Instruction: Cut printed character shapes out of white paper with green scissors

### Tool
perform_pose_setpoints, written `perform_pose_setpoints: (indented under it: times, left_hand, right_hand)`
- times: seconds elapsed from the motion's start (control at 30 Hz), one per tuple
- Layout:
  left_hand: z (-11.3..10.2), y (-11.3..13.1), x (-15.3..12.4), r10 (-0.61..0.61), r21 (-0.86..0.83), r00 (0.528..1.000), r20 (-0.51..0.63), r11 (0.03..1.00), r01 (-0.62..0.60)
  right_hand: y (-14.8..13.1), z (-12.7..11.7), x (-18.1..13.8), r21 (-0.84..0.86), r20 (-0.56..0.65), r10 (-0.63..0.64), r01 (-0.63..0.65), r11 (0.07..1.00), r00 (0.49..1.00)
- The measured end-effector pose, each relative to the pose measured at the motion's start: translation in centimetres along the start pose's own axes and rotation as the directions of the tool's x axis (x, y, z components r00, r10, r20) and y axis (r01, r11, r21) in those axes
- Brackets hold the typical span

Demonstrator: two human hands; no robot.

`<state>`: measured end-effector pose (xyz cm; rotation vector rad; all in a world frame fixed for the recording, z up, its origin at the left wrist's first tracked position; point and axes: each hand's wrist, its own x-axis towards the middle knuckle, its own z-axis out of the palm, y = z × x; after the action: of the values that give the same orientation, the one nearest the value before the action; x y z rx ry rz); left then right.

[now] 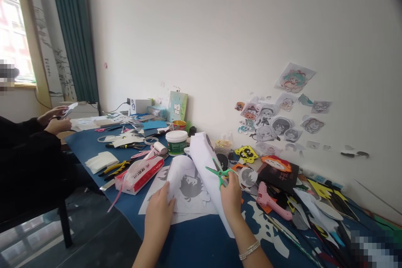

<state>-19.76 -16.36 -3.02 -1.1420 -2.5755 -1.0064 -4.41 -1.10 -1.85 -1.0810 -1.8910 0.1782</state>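
Note:
My left hand (158, 209) grips the near left side of a curled white paper sheet (182, 168), thumb against fingers. Dark cartoon prints show on the paper under and beside it (191, 188). My right hand (231, 196) has its fingers in the handles of green scissors (219, 173), whose blades are spread and point up and left. Behind the scissors, a long rolled white sheet (202, 161) stretches from the bucket's side toward the table's near edge. Whether the blades touch this roll I cannot tell.
Left of the papers lie a red tissue pack (144, 176) and yellow-black pliers (117, 168). A white-lidded bucket (176, 144) stands behind. A pink glue gun (273, 203) and paper scraps crowd the right. Another person's hands (59, 122) hold paper at far left.

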Motion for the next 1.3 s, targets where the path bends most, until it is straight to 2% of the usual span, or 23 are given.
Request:
perform_pose_setpoints:
  times: [0.07,0.17,0.23,0.33,0.37,0.4,0.43,0.47,0.53,0.6,0.63,0.73,0.8,0.87,0.97,1.1,1.17,1.3]
  left_hand:
    - [-0.1,0.0,0.4,-0.092,-0.211,0.996,-0.008,0.973,0.088]
    - [-0.9,0.0,1.0,-0.294,-0.499,0.954,0.054,0.820,0.281]
    - [-1.6,0.1,1.2,-0.431,-0.676,0.895,0.113,0.627,0.387]
    - [-2.5,0.4,1.1,-0.537,-0.885,0.807,0.245,0.217,0.412]
    - [-2.5,0.5,1.0,-0.524,-0.912,0.800,0.293,0.099,0.399]
    - [-2.4,0.7,0.9,-0.493,-0.919,0.804,0.333,0.021,0.394]
    - [-2.2,0.9,0.7,-0.456,-0.914,0.812,0.366,-0.011,0.406]
    - [-1.8,1.3,0.5,-0.411,-0.904,0.825,0.387,0.007,0.427]
    - [-0.6,2.3,0.0,-0.356,-0.861,0.845,0.399,0.171,0.479]
    - [1.0,3.7,-0.5,-0.248,-0.789,0.927,0.281,0.490,0.371]
    - [1.8,4.6,-0.7,-0.203,-0.774,0.943,0.265,0.539,0.334]
    - [3.8,7.3,-1.4,-0.095,-0.773,0.969,0.226,0.588,0.238]
    - [4.7,8.8,-1.7,0.136,-0.705,0.978,0.156,0.709,0.014]
    - [5.1,9.8,-1.9,0.259,-0.598,0.953,0.155,0.793,-0.118]
    - [5.5,10.5,-1.9,0.310,-0.482,0.933,0.182,0.856,-0.190]
    - [6.2,10.5,-1.7,0.396,-0.424,0.904,0.158,0.854,-0.300]
    - [6.4,10.4,-1.8,0.434,-0.413,0.887,0.155,0.844,-0.341]
    - [5.6,10.0,-1.8,0.491,-0.414,0.842,0.223,0.830,-0.374]
  right_hand:
    - [0.1,-0.1,0.1,0.006,-0.001,0.005,-0.005,1.000,1.000]
    - [0.2,-0.4,0.4,-0.005,0.003,0.017,-0.017,1.000,1.000]
    - [0.3,-0.6,0.6,-0.010,0.010,0.020,-0.020,1.000,1.000]
    - [0.6,-0.9,1.1,-0.001,-0.003,0.005,-0.005,1.000,1.000]
    - [0.7,-0.9,1.2,0.005,-0.013,-0.002,0.002,1.000,1.000]
    - [0.8,-1.0,1.3,0.011,-0.024,-0.006,0.006,1.000,1.000]
    - [0.9,-1.0,1.4,0.018,-0.032,-0.006,0.007,1.000,0.999]
    - [1.0,-1.1,1.4,0.027,-0.038,-0.004,0.005,1.000,0.999]
    - [1.2,-1.1,1.5,0.047,-0.045,0.005,-0.003,0.999,0.999]
    - [1.4,-1.0,1.5,0.082,-0.053,0.013,-0.009,0.997,0.998]
    - [1.5,-0.8,1.6,0.109,-0.057,0.020,-0.013,0.994,0.998]
    - [1.6,-0.4,1.7,0.240,-0.004,0.033,-0.031,0.970,0.999]
    - [1.5,-0.2,1.7,0.329,0.089,0.047,-0.074,0.941,0.995]
    - [1.2,-0.3,1.7,0.389,0.166,0.074,-0.134,0.912,0.983]
    - [0.5,-0.8,1.5,0.510,0.203,0.062,-0.160,0.845,0.977]
    - [0.0,-1.2,1.3,0.651,0.215,-0.036,-0.116,0.750,0.976]
    - [0.0,-1.1,1.2,0.602,0.236,-0.037,-0.116,0.790,0.971]
    - [0.6,-0.5,1.2,0.362,0.224,0.041,-0.122,0.924,0.974]
